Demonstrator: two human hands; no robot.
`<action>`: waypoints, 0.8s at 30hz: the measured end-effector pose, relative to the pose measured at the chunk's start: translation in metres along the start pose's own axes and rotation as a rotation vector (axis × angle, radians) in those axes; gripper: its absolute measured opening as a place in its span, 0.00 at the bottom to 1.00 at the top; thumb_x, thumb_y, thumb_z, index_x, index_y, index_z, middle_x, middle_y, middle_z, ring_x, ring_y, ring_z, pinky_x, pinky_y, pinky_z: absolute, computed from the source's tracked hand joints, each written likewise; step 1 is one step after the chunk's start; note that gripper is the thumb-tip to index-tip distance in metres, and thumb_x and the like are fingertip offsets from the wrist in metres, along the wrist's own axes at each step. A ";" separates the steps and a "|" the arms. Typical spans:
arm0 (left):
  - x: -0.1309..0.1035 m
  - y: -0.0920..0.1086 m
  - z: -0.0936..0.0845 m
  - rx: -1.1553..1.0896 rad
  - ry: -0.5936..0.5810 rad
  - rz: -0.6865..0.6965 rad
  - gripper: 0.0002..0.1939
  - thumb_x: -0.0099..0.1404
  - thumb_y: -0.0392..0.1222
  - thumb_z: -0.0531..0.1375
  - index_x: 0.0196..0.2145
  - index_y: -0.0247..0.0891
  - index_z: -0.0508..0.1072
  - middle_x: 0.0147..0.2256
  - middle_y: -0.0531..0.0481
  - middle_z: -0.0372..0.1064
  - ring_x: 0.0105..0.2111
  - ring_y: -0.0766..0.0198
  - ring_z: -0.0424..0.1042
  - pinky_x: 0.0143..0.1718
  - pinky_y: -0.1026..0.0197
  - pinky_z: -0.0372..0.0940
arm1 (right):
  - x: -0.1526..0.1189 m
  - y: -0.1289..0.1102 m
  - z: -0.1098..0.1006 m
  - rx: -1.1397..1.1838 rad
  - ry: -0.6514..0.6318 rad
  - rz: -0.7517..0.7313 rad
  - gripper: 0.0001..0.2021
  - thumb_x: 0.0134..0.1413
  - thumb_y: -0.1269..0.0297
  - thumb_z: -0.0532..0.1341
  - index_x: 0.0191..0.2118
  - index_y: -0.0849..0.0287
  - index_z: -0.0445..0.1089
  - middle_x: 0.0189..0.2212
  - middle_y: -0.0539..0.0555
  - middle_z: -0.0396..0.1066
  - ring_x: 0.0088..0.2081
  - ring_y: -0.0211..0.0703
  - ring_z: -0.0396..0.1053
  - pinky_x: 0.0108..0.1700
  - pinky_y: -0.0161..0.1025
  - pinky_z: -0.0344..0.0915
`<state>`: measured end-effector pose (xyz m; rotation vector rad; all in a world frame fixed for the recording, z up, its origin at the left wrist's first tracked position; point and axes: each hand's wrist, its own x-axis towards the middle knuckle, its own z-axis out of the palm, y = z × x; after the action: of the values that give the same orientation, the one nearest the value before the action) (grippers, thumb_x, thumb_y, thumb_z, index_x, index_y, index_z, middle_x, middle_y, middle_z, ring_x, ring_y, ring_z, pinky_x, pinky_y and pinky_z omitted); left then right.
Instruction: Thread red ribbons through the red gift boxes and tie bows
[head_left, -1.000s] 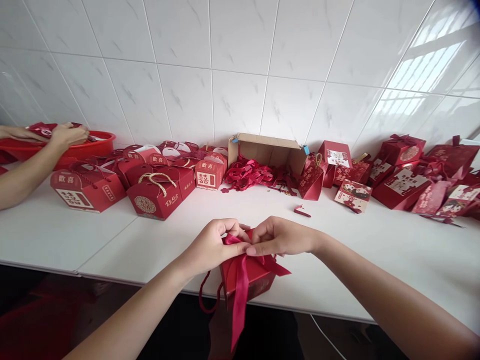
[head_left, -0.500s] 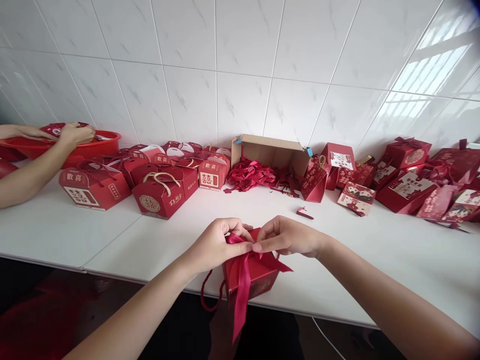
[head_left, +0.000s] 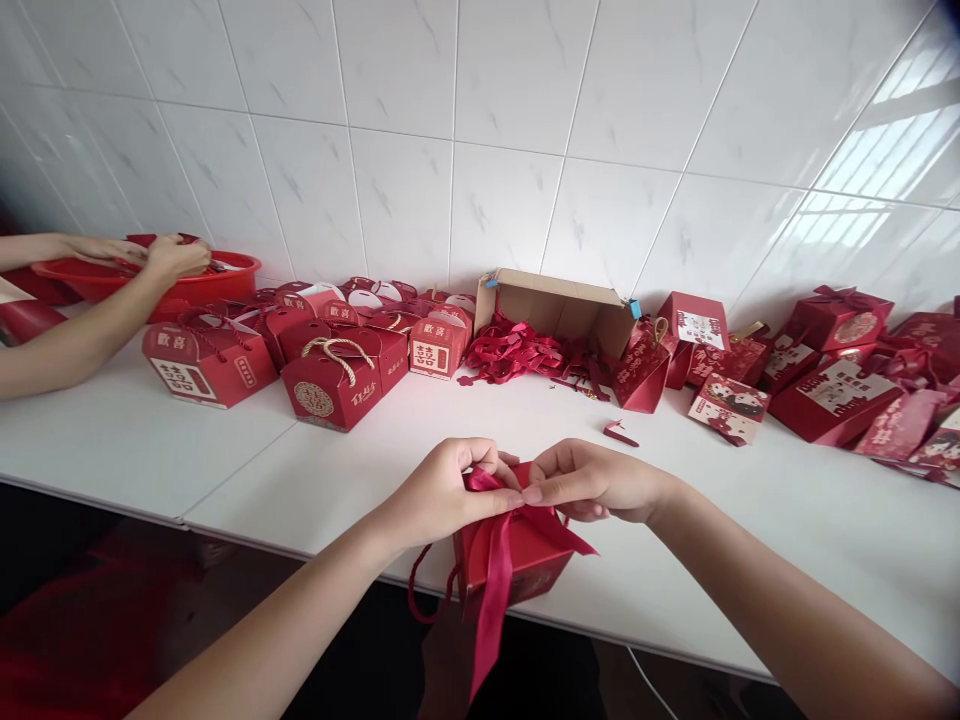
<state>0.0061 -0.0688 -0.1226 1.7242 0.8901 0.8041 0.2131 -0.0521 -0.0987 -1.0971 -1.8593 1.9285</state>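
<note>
A red gift box (head_left: pixel 517 575) sits at the front edge of the white table, with a red cord loop at its left side. Crimson ribbon (head_left: pixel 493 590) is gathered on its top, one long tail hanging down over the front and a shorter one pointing right. My left hand (head_left: pixel 457 495) pinches the ribbon between thumb and bent fingers. My right hand (head_left: pixel 592 480) is closed on the ribbon too, its thumb tip touching the left thumb tip. The knot itself is hidden behind the fingertips.
Red boxes (head_left: pixel 334 390) fill the back left, and more boxes (head_left: pixel 832 400) the back right. Between them a cardboard carton (head_left: pixel 562 285) lies on its side with ribbons (head_left: pixel 514 350) spilling out. Another person's hands (head_left: pixel 176 257) work over a red basin (head_left: pixel 225 285).
The view has turned slightly left, so things appear further right. Both my hands keep their pinch on the ribbon. The other person's hands have shifted a little over the basin.
</note>
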 end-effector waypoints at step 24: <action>-0.002 0.000 -0.001 0.012 0.000 0.047 0.21 0.57 0.41 0.63 0.24 0.41 0.49 0.34 0.48 0.76 0.43 0.55 0.74 0.41 0.57 0.66 | 0.003 0.001 -0.005 -0.067 -0.059 -0.003 0.19 0.53 0.52 0.63 0.22 0.61 0.62 0.10 0.40 0.50 0.15 0.26 0.44 0.19 0.32 0.39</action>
<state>0.0042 -0.0704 -0.1230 1.7610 0.8582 0.8313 0.2148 -0.0468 -0.1005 -1.0670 -1.9693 1.9301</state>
